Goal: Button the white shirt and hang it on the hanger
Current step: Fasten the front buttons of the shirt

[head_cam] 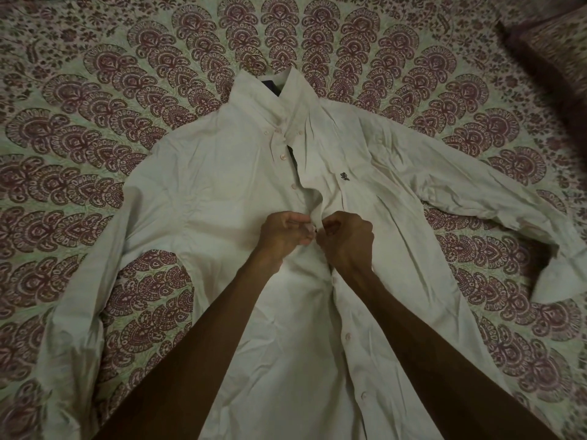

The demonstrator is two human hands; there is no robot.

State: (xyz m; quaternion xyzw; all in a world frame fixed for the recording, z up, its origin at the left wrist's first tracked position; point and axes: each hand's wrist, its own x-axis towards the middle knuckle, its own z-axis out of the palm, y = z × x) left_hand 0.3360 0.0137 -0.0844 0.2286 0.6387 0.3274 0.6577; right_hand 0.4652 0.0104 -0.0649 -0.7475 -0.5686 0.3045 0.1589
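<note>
On the bed (95, 74) the white shirt (222, 192) is laid flat, collar at 12 o'clock. At centre, one front edge is pinched by each curled hand: left hand (286, 235), right hand (346, 239). Buttons toward 12 are undone. Edges are best kept level and taut, with the button tipped sideways through its hole.

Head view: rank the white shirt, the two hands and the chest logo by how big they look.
1. white shirt, by far the largest.
2. left hand and right hand: they look about alike, so not ranked.
3. chest logo, the smallest.
</note>
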